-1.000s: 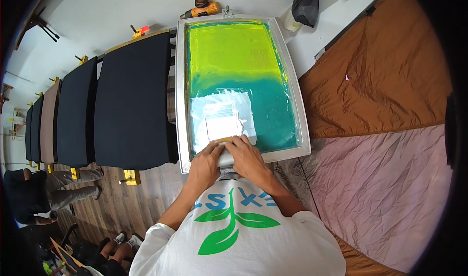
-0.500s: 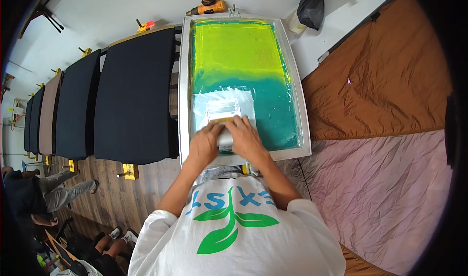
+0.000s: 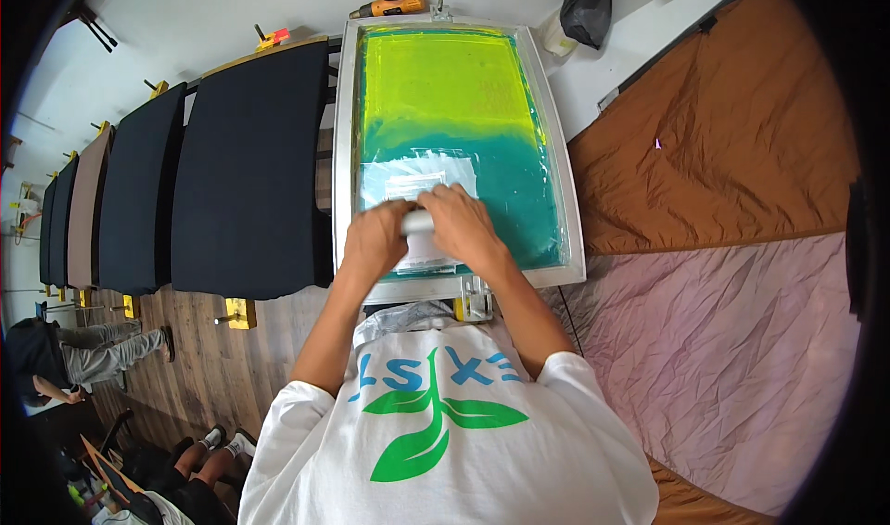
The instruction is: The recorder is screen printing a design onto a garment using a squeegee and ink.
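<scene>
My left hand (image 3: 375, 235) and right hand (image 3: 461, 224) are closed side by side around the pale squeegee (image 3: 419, 223), which stands over the near left part of the green screen (image 3: 514, 191), with white ink (image 3: 431, 254) on its near side. If I lean harder on one hand, the blade could tilt and leave streaks. Uneven pressure might also smear ink past the pale patch (image 3: 376, 178), and drifting left could bump the metal frame (image 3: 572, 228).

white t-shirt (image 3: 464, 462), green leaf print (image 3: 408, 456)
</scene>
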`<move>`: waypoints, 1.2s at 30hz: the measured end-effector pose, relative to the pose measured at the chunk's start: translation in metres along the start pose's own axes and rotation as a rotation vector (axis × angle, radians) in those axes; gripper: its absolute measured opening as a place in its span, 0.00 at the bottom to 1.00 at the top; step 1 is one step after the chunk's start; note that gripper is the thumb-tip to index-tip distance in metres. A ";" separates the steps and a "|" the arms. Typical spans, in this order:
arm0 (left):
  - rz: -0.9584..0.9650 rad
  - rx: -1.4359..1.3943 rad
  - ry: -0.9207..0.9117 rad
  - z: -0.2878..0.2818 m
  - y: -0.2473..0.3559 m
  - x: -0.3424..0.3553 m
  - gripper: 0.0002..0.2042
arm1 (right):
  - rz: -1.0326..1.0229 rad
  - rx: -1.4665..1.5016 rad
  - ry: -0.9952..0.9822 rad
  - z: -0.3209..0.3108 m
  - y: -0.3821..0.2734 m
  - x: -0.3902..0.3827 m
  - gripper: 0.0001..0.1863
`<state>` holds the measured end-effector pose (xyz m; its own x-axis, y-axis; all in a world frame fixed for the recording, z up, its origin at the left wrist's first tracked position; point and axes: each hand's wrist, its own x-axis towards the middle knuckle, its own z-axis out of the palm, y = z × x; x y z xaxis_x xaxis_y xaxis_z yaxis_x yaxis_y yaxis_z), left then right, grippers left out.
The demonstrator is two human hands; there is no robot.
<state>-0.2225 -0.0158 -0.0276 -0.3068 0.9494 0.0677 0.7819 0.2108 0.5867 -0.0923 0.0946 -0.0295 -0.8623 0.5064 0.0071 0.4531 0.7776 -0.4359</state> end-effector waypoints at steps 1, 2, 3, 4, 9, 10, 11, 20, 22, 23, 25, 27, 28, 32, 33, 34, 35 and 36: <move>-0.002 -0.027 0.010 0.004 -0.004 0.007 0.19 | 0.002 -0.030 0.012 0.005 0.005 0.006 0.15; -0.007 -0.050 0.026 0.010 -0.011 0.011 0.19 | -0.005 -0.060 0.025 0.009 0.008 0.012 0.13; 0.002 -0.036 -0.004 0.017 -0.015 0.009 0.20 | -0.005 -0.065 0.026 0.012 0.010 0.009 0.13; 0.042 -0.068 0.024 0.020 -0.016 0.005 0.21 | 0.005 -0.035 0.018 0.016 0.011 0.004 0.14; 0.069 -0.037 -0.023 0.030 -0.006 -0.048 0.24 | 0.004 0.092 0.063 0.027 -0.010 -0.047 0.20; 0.077 -0.011 -0.037 0.029 -0.004 -0.058 0.25 | 0.018 0.114 0.039 0.024 -0.018 -0.058 0.21; 0.071 -0.002 -0.063 0.030 -0.002 -0.068 0.27 | 0.038 0.125 0.032 0.023 -0.025 -0.067 0.23; 0.064 -0.063 -0.079 0.004 -0.010 -0.020 0.16 | 0.113 -0.043 -0.136 -0.009 -0.024 -0.020 0.22; 0.061 -0.057 -0.029 0.007 -0.025 0.005 0.15 | 0.126 -0.092 -0.142 -0.009 -0.017 0.010 0.20; 0.020 -0.055 -0.049 0.006 -0.026 0.017 0.16 | 0.129 -0.092 -0.132 -0.008 -0.011 0.021 0.20; -0.017 -0.044 -0.069 0.009 -0.029 0.028 0.18 | 0.139 -0.059 -0.171 -0.003 0.000 0.035 0.21; -0.076 -0.015 -0.140 0.014 -0.033 0.035 0.18 | 0.133 -0.046 -0.166 0.001 0.008 0.041 0.21; -0.079 -0.008 -0.146 0.016 -0.034 0.033 0.18 | 0.129 -0.034 -0.175 0.002 0.007 0.040 0.21; 0.031 -0.035 -0.055 0.019 -0.031 0.015 0.19 | 0.123 -0.027 -0.105 0.011 -0.001 0.019 0.21; 0.048 -0.070 -0.002 0.020 -0.025 0.006 0.22 | 0.091 -0.002 -0.044 0.018 0.000 0.007 0.21; 0.045 -0.063 -0.021 0.024 -0.024 -0.003 0.23 | 0.055 0.021 0.021 0.023 -0.001 -0.003 0.21; 0.049 -0.057 -0.021 0.023 -0.020 -0.014 0.24 | 0.057 0.031 0.023 0.024 -0.006 -0.013 0.21; 0.052 -0.049 -0.022 0.022 -0.014 -0.025 0.25 | 0.032 0.050 0.056 0.024 -0.012 -0.025 0.20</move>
<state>-0.2142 -0.0376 -0.0551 -0.2540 0.9637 0.0817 0.7688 0.1499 0.6217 -0.0817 0.0632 -0.0459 -0.8329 0.5518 0.0427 0.4668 0.7419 -0.4814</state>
